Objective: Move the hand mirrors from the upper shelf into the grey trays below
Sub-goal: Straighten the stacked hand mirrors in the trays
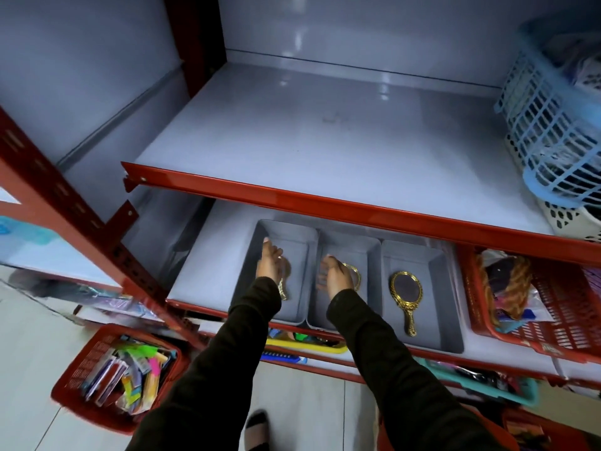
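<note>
While lowering both mirrors at frame centre, left hand [269, 262] gripping one handle-down over left tray [250, 255], right hand [336, 274] gripping another over middle tray [374, 249].

One head-worn wide-angle view looks forward and steeply down from above the person's arms; it faces a red-framed rack head-on, close to the upper shelf [325, 125], whose front edge cuts across mid-frame; the lower shelf with the grey trays [455, 307] lies beneath it; the tiled floor [32, 336] fills the bottom left corner.
</note>
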{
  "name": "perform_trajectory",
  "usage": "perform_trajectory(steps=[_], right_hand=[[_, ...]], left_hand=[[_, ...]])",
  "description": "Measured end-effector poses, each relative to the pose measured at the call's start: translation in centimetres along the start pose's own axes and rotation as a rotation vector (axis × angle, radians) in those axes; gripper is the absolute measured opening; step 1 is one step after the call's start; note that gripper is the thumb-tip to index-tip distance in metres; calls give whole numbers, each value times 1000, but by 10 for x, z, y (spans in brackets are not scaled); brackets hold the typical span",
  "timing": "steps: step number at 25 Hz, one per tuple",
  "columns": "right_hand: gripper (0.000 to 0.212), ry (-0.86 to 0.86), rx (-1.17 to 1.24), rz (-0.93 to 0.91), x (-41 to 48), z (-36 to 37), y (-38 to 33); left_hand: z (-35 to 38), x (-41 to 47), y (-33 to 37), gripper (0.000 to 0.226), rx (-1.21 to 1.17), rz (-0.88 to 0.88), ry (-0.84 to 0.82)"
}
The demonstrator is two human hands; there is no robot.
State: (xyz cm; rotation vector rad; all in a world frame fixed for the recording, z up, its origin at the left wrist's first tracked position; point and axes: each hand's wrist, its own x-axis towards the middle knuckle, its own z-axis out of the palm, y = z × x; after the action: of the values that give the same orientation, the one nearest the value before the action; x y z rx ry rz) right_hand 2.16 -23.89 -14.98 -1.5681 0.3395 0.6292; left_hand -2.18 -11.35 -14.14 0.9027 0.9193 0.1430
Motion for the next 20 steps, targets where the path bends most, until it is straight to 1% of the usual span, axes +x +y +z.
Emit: perform_trajectory(steps=[3, 5, 6, 7, 8, 9, 10, 12, 15, 17, 20], right_hand=[[31, -38, -88, 69, 16, 33, 8], [29, -53, -140, 115, 28, 52, 16], [32, -58, -178, 139, 32, 60, 20], [41, -53, -210, 169, 35, 66, 23], [53, -32, -234, 200, 37, 70, 27], [60, -8, -237, 230, 39, 74, 32], [61, 10, -225, 249, 41, 78, 37], [57, 27, -212, 270, 43, 83, 43], [50, 46, -188, 264, 40, 89, 47], [37, 55, -139, 272, 37, 92, 48], [28, 72, -81, 275, 37, 93, 51]], left_hand=[[-20, 18, 7, 74, 49, -93, 66], [-28, 31, 5, 79, 81, -170, 97], [-31, 37, 4, 81, 101, -208, 103], [-33, 42, 2, 83, 110, -249, 92], [-35, 45, -1, 85, 94, -294, 59], [-37, 47, -4, 88, 52, -342, 14], [-40, 49, -6, 89, 4, -377, -32], [-44, 55, -13, 90, -22, -383, -80], [-49, 58, -18, 87, 34, -344, -69], [-54, 59, -21, 85, 48, -343, -84], [-59, 56, -21, 71, 75, -344, -108]])
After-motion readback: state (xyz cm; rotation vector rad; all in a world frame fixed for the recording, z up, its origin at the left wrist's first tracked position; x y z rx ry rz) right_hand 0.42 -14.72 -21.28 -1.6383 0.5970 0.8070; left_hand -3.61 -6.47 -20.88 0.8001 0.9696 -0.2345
